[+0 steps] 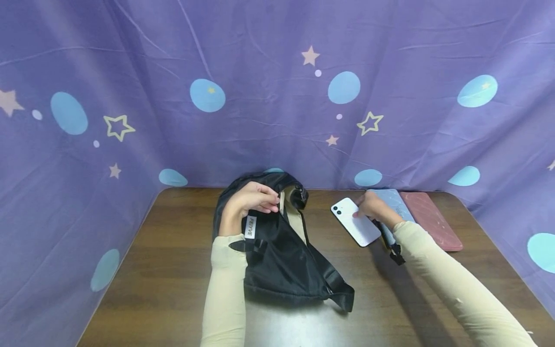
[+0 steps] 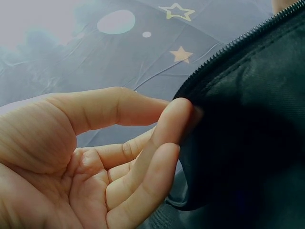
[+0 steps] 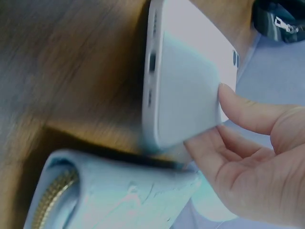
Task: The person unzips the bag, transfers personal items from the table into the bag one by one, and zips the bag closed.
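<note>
A black sling bag (image 1: pixel 286 260) lies on the wooden table (image 1: pixel 173 250) with its zipped mouth facing away from me. My left hand (image 1: pixel 253 197) pinches the rim of that mouth by the zipper; the left wrist view shows my fingertips (image 2: pixel 176 119) pressed on the bag's edge (image 2: pixel 248 119). To the right, my right hand (image 1: pixel 373 208) holds a white phone (image 1: pixel 355 221), back side up and tilted. In the right wrist view my thumb (image 3: pixel 248 112) lies on the phone's back (image 3: pixel 186 95) and my fingers curl beneath it, just above a light blue wallet (image 3: pixel 119 195).
The light blue zip wallet (image 1: pixel 394 200) and a pink wallet (image 1: pixel 431 219) lie side by side at the table's far right. A purple cloth with stars and dots (image 1: pixel 277 96) hangs behind and on both sides of the table.
</note>
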### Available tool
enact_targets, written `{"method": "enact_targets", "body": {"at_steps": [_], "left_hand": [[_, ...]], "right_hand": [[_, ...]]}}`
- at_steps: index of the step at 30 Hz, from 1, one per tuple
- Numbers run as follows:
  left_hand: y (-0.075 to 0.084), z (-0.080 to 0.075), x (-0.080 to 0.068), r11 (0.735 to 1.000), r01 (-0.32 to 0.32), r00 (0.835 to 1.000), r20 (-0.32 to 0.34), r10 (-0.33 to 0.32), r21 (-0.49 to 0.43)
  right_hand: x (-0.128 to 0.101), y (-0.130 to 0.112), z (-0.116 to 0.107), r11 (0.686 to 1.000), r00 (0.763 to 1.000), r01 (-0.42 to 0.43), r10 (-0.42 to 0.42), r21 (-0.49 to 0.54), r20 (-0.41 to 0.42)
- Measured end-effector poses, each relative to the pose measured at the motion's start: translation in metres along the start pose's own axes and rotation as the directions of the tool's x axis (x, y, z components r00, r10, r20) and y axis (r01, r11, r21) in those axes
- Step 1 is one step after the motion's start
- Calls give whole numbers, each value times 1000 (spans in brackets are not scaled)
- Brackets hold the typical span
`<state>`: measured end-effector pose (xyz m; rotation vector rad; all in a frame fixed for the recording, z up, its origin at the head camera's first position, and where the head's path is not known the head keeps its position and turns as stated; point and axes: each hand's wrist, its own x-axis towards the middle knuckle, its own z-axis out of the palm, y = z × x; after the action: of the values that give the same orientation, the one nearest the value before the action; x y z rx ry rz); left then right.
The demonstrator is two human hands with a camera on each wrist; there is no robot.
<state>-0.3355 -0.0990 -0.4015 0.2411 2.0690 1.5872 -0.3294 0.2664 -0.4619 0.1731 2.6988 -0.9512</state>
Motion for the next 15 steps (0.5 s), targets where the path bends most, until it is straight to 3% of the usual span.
{"method": "enact_targets", "body": {"at_steps": [5, 10, 15], "left_hand": [[1, 0, 0, 1000, -7, 1000, 0, 6, 7], [0, -1, 1, 1000, 1, 1000, 2, -1, 9], [0, 1, 1, 1000, 6, 1000, 7, -6, 3]], "right_hand": [[-1, 8, -7, 976, 988, -110, 87, 187, 129], [-3, 19, -15, 943, 967, -131, 53, 305, 251], [-6, 28, -21, 884, 929, -177, 4, 432, 370]]}}
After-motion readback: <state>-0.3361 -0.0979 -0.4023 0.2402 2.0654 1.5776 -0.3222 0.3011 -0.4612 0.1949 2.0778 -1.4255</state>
